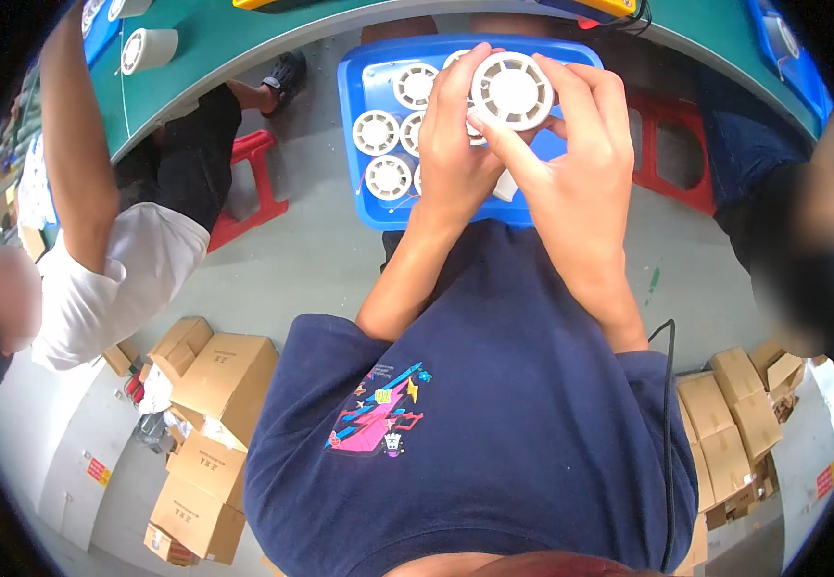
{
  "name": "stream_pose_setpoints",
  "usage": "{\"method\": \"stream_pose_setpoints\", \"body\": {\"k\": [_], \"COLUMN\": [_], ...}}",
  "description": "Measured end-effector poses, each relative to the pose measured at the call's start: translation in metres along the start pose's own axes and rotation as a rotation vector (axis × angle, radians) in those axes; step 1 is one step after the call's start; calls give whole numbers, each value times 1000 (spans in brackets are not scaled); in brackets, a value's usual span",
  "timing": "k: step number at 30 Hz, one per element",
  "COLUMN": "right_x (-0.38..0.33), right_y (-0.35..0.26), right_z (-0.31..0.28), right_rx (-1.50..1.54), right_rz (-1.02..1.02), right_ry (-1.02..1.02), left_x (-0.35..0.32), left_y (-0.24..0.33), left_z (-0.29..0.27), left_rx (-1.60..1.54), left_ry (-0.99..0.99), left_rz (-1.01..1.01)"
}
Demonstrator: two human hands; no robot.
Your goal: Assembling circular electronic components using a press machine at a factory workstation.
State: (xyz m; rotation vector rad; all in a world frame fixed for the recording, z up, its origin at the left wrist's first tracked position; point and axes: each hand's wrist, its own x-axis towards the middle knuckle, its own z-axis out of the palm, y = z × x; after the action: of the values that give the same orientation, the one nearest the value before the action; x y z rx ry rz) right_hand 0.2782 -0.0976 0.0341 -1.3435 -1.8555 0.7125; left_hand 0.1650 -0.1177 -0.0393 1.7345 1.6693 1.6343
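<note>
A white round plastic housing with a slotted, spoked face [512, 90] is held up over a blue tray [352, 96]. My right hand [582, 144] grips it from the right, with thumb and fingers around its rim. My left hand [459, 144] is closed at its left side, the fingers pressed against the rim and partly hidden behind it. Beneath my hands, the tray carries several matching white housings, such as one housing at the left [376, 133]. Some of them are covered by my hands.
A green worktable [215, 48] curves across the far side, with another white housing [149, 51] on it. Co-workers sit at left and right near red stools [252, 183]. Cardboard boxes [225, 385] are stacked behind me on both sides.
</note>
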Motion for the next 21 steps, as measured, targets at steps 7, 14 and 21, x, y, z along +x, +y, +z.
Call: {"method": "stream_pose_setpoints", "body": {"k": [7,14,21], "right_x": [-1,6,23], "right_y": [-1,3,-5], "right_z": [3,8,0], "right_rx": [-18,1,388], "right_rz": [2,22,26], "right_ry": [6,-54,-132], "left_x": [-5,3,44], "left_y": [-2,-2,10], "left_z": [2,-2,-20], "left_rx": [-16,-78,-39], "left_ry": [18,-19,46], "left_rz": [-32,-72,28]}}
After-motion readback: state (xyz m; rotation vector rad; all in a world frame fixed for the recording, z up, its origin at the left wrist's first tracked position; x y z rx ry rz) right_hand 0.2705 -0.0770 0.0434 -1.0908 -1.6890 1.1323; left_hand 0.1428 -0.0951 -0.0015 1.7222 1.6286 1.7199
